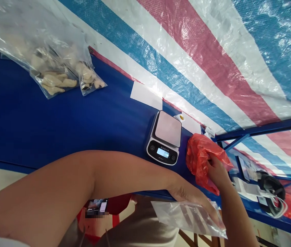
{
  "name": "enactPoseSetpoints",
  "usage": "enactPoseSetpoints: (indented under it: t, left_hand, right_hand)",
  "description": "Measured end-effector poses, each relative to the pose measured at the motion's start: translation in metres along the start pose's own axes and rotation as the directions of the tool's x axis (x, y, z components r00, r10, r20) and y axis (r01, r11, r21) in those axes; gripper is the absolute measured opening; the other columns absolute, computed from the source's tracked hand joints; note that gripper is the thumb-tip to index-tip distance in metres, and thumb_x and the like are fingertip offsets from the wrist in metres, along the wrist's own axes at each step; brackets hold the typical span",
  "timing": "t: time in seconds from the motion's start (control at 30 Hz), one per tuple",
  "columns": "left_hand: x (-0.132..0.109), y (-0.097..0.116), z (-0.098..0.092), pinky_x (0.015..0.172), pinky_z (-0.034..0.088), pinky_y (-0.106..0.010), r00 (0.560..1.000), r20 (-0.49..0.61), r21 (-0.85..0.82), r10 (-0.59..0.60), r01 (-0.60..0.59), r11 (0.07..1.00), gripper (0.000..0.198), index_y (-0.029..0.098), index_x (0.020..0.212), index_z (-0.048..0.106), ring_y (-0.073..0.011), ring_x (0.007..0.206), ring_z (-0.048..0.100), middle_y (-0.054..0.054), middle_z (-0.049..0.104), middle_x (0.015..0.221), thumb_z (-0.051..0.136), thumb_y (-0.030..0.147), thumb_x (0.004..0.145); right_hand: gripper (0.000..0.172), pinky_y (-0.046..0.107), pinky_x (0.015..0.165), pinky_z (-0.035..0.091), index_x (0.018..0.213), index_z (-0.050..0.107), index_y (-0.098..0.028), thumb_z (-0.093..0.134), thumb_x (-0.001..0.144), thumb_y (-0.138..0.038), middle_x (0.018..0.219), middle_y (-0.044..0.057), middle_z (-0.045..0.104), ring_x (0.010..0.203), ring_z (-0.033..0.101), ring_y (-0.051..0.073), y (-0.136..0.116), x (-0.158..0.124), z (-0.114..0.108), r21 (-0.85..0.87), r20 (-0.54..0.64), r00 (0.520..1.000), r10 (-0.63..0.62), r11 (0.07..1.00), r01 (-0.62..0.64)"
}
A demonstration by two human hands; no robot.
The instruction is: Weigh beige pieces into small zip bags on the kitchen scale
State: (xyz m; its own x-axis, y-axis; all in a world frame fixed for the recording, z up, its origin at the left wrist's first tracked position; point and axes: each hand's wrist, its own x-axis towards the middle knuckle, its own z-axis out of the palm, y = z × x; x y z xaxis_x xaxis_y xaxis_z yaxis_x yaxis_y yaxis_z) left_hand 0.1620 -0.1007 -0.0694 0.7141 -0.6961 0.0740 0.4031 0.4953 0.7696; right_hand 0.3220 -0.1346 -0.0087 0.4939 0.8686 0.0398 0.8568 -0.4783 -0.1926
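Observation:
My left hand (189, 197) reaches across the front edge of the blue table (58, 123) and holds a clear, empty plastic bag (186, 218) below the table's edge. My right hand (218, 171) grips a red plastic bag (199, 156) that rests on the table at the right. A small digital kitchen scale (166, 137) with a lit display stands just left of the red bag, nothing on its platform.
Clear bags of pale beige pieces (55, 73) lie at the table's far left. White paper sheets (146, 95) lie beside the scale. A striped blue, white and red tarp (212, 51) hangs behind. A lower shelf at right holds a dark round object (271, 188).

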Motion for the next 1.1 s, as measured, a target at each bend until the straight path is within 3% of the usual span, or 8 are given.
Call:
enactPoseSetpoints:
  t: [0.17,0.3,0.43,0.6,0.73,0.83,0.97,1.1]
  left_hand:
    - [0.001,-0.002,-0.001,0.070,0.063,-0.034,0.999,-0.022,-0.005,-0.025,0.025,1.000,0.047,0.020,0.092,0.077,-0.0207,0.077,0.074,0.002,0.075,0.086,0.095,0.020,0.048]
    - [-0.001,0.002,0.002,0.071,0.063,-0.033,0.998,-0.024,-0.035,-0.061,0.060,0.998,0.047,0.021,0.090,0.077,-0.0204,0.076,0.074,0.003,0.075,0.085,0.093,0.014,0.046]
    - [-0.006,0.007,0.007,0.072,0.062,-0.032,0.994,-0.034,-0.041,-0.107,0.106,0.994,0.048,0.020,0.089,0.076,-0.0201,0.077,0.074,0.003,0.075,0.085,0.094,0.012,0.045]
    - [-0.013,0.004,0.013,0.074,0.059,-0.028,0.998,-0.065,0.004,-0.004,0.004,1.000,0.048,0.020,0.093,0.073,-0.0166,0.078,0.072,0.005,0.072,0.085,0.093,0.019,0.050]
    - [-0.016,0.000,0.016,0.079,0.058,-0.029,0.996,-0.079,0.082,0.051,-0.045,0.996,0.039,0.018,0.099,0.071,-0.0166,0.083,0.070,0.004,0.071,0.089,0.086,0.028,0.064]
    - [-0.021,0.004,0.020,0.078,0.056,-0.026,0.996,-0.082,0.059,0.017,-0.012,0.998,0.039,0.018,0.097,0.072,-0.0148,0.082,0.069,0.006,0.068,0.083,0.087,0.024,0.062]
    - [-0.027,0.011,0.026,0.076,0.056,-0.022,0.995,-0.097,0.013,-0.023,0.024,1.000,0.043,0.017,0.097,0.072,-0.0130,0.079,0.069,0.009,0.066,0.075,0.090,0.017,0.057]
    - [-0.024,0.012,0.027,0.071,0.056,-0.021,0.993,-0.112,-0.060,-0.044,0.038,0.997,0.035,0.017,0.093,0.072,-0.0110,0.074,0.070,0.007,0.073,0.084,0.089,0.026,0.064]
  right_hand:
    - [0.047,0.041,0.074,0.043,0.103,0.069,-0.019,0.039,0.092,-0.053,0.093,0.016,0.071,0.085,0.064,0.032,-0.009,0.006,-0.010,-0.051,-0.188,0.976,0.114,0.991,-0.126]
    - [0.048,0.043,0.080,0.044,0.111,0.068,-0.016,0.044,0.090,-0.053,0.102,0.019,0.074,0.093,0.066,0.034,-0.011,0.009,-0.010,0.055,-0.330,0.929,0.168,0.986,-0.158]
    - [0.042,0.040,0.078,0.051,0.098,0.070,-0.016,0.060,0.077,-0.052,0.097,0.016,0.077,0.088,0.071,0.031,-0.009,0.008,0.002,0.184,-0.174,0.978,0.117,0.979,-0.084]
    - [0.043,0.039,0.081,0.055,0.106,0.069,-0.016,0.056,0.082,-0.049,0.106,0.017,0.078,0.094,0.073,0.029,-0.002,0.012,0.006,0.217,-0.115,0.992,0.045,0.976,-0.019]
    - [0.038,0.042,0.081,0.056,0.104,0.070,-0.019,0.055,0.081,-0.045,0.099,0.013,0.077,0.089,0.072,0.029,0.003,0.014,-0.001,0.138,-0.057,0.998,-0.032,0.990,0.039]
    - [0.031,0.046,0.087,0.055,0.098,0.070,-0.022,0.053,0.082,-0.042,0.098,0.012,0.075,0.094,0.069,0.031,0.001,0.005,-0.002,0.051,-0.033,0.994,-0.106,0.993,0.108]
    - [0.026,0.051,0.094,0.051,0.095,0.067,-0.023,0.055,0.081,-0.041,0.098,0.013,0.065,0.098,0.062,0.033,-0.006,-0.011,0.011,-0.043,-0.022,0.979,-0.202,0.979,0.201]
    - [0.026,0.052,0.086,0.050,0.100,0.062,-0.020,0.051,0.084,-0.038,0.100,0.014,0.055,0.090,0.056,0.032,-0.007,-0.017,0.029,-0.108,-0.037,0.972,-0.230,0.968,0.225]
